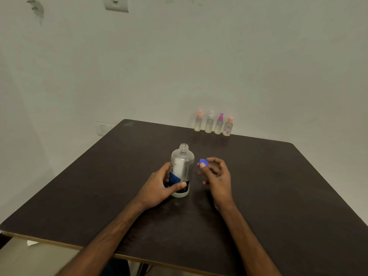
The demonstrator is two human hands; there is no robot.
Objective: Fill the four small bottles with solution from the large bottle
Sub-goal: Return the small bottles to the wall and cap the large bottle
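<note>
The left hand (159,186) covers much of the label (175,178) on the large bottle (182,166), and the print that shows is too blurred to read. The thumb of the right hand (217,178) hides part of the blue cap (203,161). The four small bottles (209,126) at the far edge are soft and small, so neither their fill levels nor the sticker (227,130) on the rightmost can be made out. The table (99,186) runs out of frame at the right and lower right, both forearms (111,236) leave at the bottom, and a wall plate (116,5) is clipped by the top edge
</note>
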